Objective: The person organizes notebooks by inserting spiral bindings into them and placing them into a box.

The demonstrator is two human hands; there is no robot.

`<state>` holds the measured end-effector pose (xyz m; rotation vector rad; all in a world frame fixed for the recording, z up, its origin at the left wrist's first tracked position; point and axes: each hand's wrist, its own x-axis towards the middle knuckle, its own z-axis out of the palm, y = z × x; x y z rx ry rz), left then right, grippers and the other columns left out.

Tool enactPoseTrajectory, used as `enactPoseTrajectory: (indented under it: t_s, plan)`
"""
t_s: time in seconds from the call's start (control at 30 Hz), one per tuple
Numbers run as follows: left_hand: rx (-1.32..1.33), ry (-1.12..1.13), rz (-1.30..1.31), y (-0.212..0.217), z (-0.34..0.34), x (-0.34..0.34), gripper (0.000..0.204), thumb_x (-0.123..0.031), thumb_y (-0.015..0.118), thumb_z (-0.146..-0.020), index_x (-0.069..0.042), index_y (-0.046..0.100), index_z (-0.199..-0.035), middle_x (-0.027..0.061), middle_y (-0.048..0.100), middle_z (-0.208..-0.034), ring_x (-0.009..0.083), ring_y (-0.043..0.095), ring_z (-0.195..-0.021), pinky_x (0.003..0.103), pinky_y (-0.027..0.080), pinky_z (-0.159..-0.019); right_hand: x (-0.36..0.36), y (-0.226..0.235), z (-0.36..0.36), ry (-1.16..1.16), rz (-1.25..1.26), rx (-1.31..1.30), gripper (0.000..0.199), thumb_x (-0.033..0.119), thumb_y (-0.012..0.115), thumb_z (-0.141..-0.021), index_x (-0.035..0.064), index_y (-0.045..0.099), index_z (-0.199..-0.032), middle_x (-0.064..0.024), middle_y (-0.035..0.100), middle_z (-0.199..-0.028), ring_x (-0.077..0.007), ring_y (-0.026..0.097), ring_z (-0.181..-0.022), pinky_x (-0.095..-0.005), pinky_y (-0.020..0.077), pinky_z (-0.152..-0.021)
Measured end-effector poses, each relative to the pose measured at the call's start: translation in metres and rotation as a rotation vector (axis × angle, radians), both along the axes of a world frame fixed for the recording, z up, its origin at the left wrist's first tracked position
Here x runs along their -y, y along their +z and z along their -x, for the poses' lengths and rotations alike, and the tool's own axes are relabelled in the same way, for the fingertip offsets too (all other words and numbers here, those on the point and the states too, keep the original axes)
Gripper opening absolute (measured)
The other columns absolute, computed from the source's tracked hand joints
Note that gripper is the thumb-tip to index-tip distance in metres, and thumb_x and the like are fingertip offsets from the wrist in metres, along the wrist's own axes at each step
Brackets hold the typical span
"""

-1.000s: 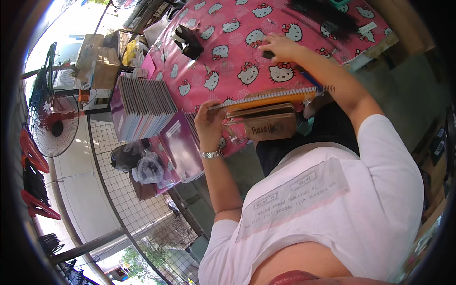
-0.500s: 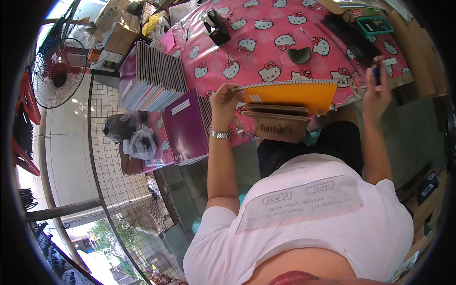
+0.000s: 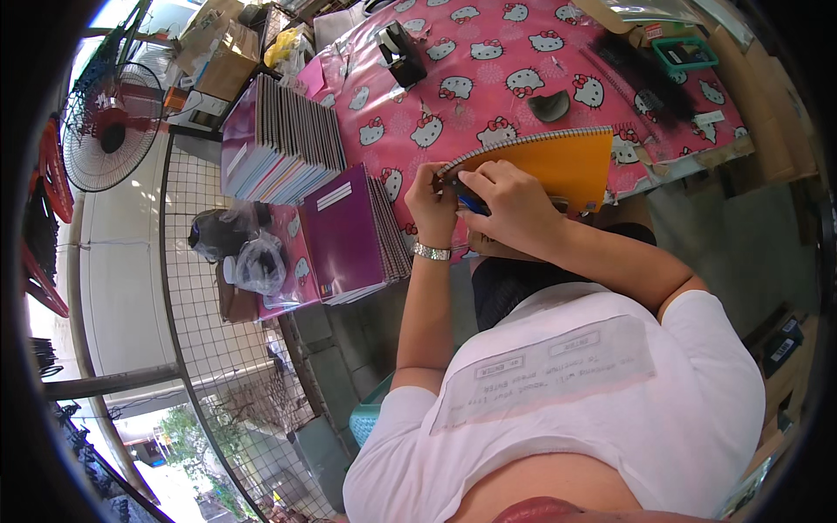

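Notebook (image 3: 558, 161), orange with a wire spine, is pinched at its corner by the left hand (image 3: 433, 193). Beside it, the right hand (image 3: 514, 205), brought over since earlier, is closed on a blue pen (image 3: 472, 204).

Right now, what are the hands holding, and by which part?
Both hands, left and right, grip the orange spiral-bound notebook at its near left corner, by the wire spine. The right hand also seems to hold a small blue object.

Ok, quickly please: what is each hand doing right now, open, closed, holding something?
Left hand: closed, pinching the spiral corner of the orange notebook.
Right hand: closed around a small blue tool, pressed at the same corner.
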<state>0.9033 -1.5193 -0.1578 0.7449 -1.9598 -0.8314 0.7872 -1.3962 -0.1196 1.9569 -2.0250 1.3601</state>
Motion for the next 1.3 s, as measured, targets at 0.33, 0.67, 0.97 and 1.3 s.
enactPoseTrajectory:
  t_s: [0.33,0.67,0.97,1.3]
  plan:
    - [0.041,0.06,0.023,-0.004,0.001,-0.004,0.02,0.01,0.061,-0.078,-0.001,0.063,-0.095,0.0095,0.07,-0.081,0.015,0.067,-0.07,0.027,0.054,-0.061,-0.007,0.003,-0.005,-0.04,-0.019,0.089,0.044,0.023,0.078,-0.073,0.0017,0.063,-0.109,-0.0135,0.06,-0.091,-0.0314,0.062,-0.089,-0.0408,0.0527,-0.077]
    - [-0.049,0.036,0.086,-0.008,0.005,-0.003,0.017,0.006,0.064,-0.081,-0.002,0.062,-0.096,0.009,0.07,-0.082,0.0136,0.068,-0.07,0.027,0.055,-0.06,0.001,0.0,0.004,0.169,-0.249,0.586,0.038,0.024,0.071,-0.086,-0.0016,0.06,-0.111,-0.0152,0.064,-0.091,-0.0295,0.066,-0.08,-0.0379,0.053,-0.076]
    - [-0.375,0.034,-0.117,0.026,-0.036,0.019,0.017,0.013,0.06,-0.085,0.001,0.061,-0.097,0.0066,0.07,-0.084,0.01,0.067,-0.077,0.025,0.055,-0.067,0.006,0.039,-0.03,0.518,-0.285,0.833,0.04,0.022,0.064,-0.095,-0.0036,0.053,-0.124,-0.0109,0.064,-0.097,-0.0131,0.063,-0.088,-0.0274,0.0512,-0.079]
    - [-0.271,0.092,-0.061,0.044,-0.043,0.003,0.014,0.01,0.063,-0.084,0.0,0.063,-0.094,0.0048,0.068,-0.082,0.0073,0.062,-0.071,0.023,0.052,-0.064,0.02,0.041,-0.036,0.167,0.033,0.287,0.044,0.023,0.076,-0.077,-0.0042,0.063,-0.109,-0.0212,0.065,-0.102,-0.0366,0.065,-0.096,-0.042,0.0518,-0.084]
